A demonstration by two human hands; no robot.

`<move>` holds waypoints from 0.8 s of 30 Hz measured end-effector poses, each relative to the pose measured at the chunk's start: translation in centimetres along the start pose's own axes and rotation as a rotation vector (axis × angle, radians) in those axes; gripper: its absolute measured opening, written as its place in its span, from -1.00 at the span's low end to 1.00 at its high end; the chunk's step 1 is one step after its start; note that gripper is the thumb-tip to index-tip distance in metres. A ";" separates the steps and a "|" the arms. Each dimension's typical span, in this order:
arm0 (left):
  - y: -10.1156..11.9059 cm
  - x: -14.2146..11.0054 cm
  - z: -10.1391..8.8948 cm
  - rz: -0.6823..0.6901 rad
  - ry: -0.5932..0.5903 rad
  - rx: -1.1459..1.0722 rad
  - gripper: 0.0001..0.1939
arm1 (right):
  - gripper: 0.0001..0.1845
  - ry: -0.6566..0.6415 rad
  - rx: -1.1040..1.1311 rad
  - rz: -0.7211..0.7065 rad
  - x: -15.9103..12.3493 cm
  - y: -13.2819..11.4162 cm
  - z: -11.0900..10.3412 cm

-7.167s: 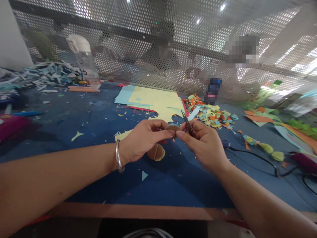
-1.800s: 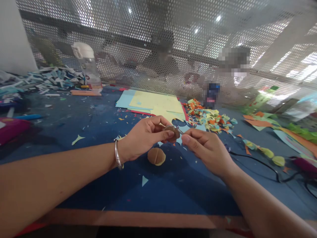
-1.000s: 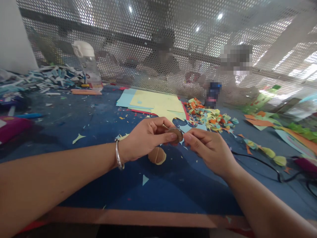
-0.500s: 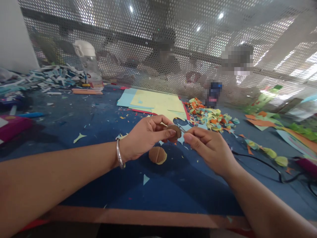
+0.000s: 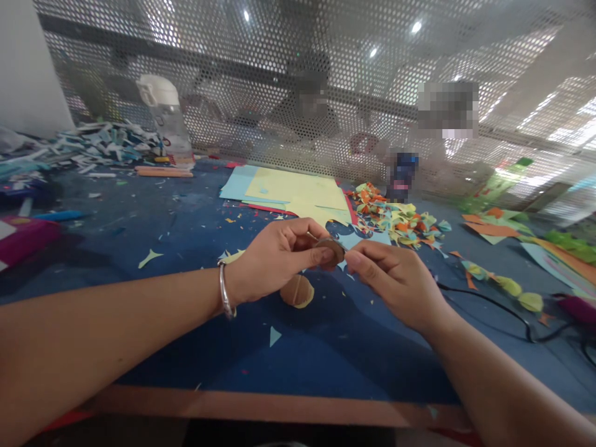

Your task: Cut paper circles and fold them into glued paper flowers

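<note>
My left hand (image 5: 274,251) pinches a brown cardboard disc (image 5: 333,254) between thumb and fingers, held above the table. Closed at the disc's right edge, my right hand (image 5: 395,279) grips a thin grey metal-looking tool, mostly covered by the fingers; its exact kind cannot be made out. Below the hands, another brown cardboard disc (image 5: 294,290) lies on the blue table, with a pale yellow paper round showing from under it. A small light-blue paper triangle (image 5: 274,336) lies nearer the front edge.
Stacked yellow and blue paper sheets (image 5: 298,186) lie behind my hands. Right of them is a heap of small paper cutouts (image 5: 405,220). A black cable (image 5: 493,298) runs along the right. A clear bottle (image 5: 174,130) and paper strips (image 5: 112,146) stand back left, before a perforated screen.
The disc has turned slightly in my left fingers and shifted a little right, so its edge is closer to my right fingertips. Less of the thin grey tool shows.
</note>
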State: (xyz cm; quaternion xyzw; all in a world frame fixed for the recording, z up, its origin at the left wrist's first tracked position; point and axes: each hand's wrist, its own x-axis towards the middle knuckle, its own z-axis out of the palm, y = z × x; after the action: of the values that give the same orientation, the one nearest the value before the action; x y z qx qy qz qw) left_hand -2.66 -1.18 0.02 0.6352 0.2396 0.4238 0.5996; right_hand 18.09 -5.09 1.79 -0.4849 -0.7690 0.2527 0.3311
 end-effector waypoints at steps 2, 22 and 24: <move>0.0 0.0 0.0 0.007 -0.006 -0.003 -0.92 | -0.55 -0.002 0.013 0.007 0.0 0.1 0.0; 0.2 -0.1 0.0 -0.026 0.008 -0.038 -0.91 | -0.49 -0.082 0.297 0.169 0.2 1.0 0.2; 0.3 -0.1 0.0 -0.036 0.015 -0.038 -0.92 | -0.49 -0.086 0.288 0.164 0.2 1.0 0.2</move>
State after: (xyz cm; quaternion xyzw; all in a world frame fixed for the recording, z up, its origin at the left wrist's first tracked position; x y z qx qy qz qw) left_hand -2.79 -1.34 0.28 0.6160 0.2472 0.4221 0.6175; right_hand 18.49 -4.50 1.02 -0.4822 -0.6961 0.4071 0.3423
